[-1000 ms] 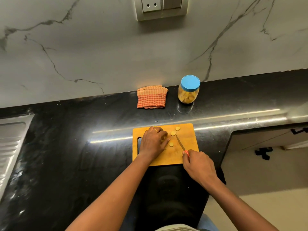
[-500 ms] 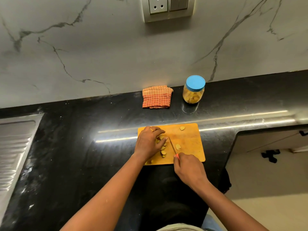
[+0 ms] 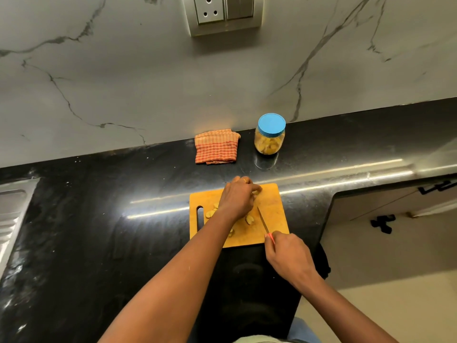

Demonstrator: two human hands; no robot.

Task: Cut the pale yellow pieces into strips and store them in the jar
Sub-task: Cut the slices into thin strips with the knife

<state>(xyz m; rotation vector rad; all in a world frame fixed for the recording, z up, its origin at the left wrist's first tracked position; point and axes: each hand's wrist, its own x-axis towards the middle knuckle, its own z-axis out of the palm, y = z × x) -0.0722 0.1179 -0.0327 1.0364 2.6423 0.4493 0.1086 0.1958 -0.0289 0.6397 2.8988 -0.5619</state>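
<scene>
On the orange cutting board [image 3: 274,206], at the near edge of the black counter [image 3: 99,231], the pale yellow pieces [image 3: 249,219] lie scattered: some by the handle slot, some beside your wrist, one at the far edge. Your left hand [image 3: 237,201] reaches across the board with its fingers bunched down over that far piece. Whether they pinch it or only press on it cannot be told from this view. Your right hand [image 3: 289,253] is wrapped round the red handle of the knife [image 3: 263,220], whose thin blade points away from you over the right half of the board, clear of the pieces. The jar [image 3: 269,142] stands well behind the board near the wall, with its blue lid [image 3: 271,123] on and yellow pieces already inside. A folded checked cloth [image 3: 216,147] lies just beside it on your left.

Expect the pieces to be small, light and probably firm, with cut faces that may be damp and slippery, so they could skid under the blade. Lay each one flat side down and pin it from above with your fingertips tucked back from the edge. The strips will likely be thin and cling to the blade, so gather them in a loose pinch. For the jar, take hold round the body and twist the lid with the other hand
</scene>
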